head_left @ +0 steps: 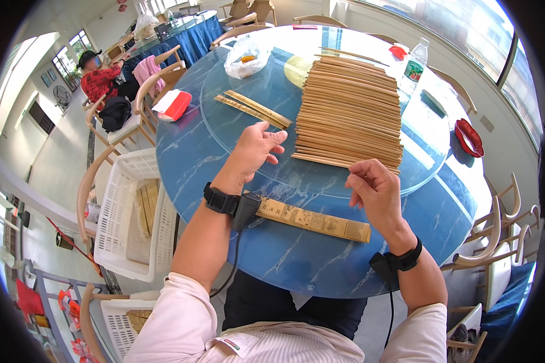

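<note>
A wide row of bamboo chopsticks (351, 112) lies side by side on the glass turntable (254, 91) of a round blue marble-pattern table (309, 260). My left hand (257, 148) hovers just left of the row's near end, fingers loosely spread and holding nothing. My right hand (375, 190) is at the row's near edge, its fingers curled in against the thumb right beside the nearest chopstick; I see nothing held in them. A long printed paper chopstick sleeve (315, 221) lies on the table below both wrists.
Two more paper sleeves (251, 109) and a plastic bag (245, 57) lie on the turntable. A water bottle (415, 63), a red dish (469, 138) and a red-and-white packet (174, 104) sit near the rim. White crates (133, 212) rest on a chair at my left. A person in red (100, 78) sits far left.
</note>
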Tool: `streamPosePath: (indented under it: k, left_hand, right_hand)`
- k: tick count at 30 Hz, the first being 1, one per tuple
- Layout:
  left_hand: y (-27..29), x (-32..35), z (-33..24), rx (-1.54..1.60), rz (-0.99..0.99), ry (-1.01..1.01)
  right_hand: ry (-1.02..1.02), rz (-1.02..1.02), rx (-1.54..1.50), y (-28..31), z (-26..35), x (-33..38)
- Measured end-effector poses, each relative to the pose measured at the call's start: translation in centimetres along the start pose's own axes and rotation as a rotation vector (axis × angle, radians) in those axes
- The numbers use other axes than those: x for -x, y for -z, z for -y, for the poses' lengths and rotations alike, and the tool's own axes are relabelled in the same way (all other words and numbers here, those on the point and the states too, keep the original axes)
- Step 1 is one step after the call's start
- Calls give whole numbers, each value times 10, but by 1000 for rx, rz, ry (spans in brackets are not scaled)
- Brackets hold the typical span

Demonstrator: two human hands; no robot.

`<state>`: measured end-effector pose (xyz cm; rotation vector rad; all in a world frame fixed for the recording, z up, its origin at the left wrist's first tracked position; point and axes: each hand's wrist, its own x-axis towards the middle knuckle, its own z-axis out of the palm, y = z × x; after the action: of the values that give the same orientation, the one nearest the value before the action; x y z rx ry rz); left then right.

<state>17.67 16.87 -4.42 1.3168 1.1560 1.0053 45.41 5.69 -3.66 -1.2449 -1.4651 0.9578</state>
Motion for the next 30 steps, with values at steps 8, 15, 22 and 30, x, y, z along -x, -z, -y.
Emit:
streamPosePath:
  k: [8, 15, 22, 30]
  left_hand:
    - [-7, -7, 11, -155, -194, -166]
    - [-12, 3, 1, -266, -56, -207]
    - [-17, 10, 6, -556, 85, -290]
    - [-20, 15, 3, -686, 141, -307]
  right_hand:
    - [342, -163, 511, 20, -14, -13]
    - [337, -77, 899, 31, -33, -15]
    - [187, -61, 925, 23, -23, -13]
    - [145, -26, 969, 23, -25, -15]
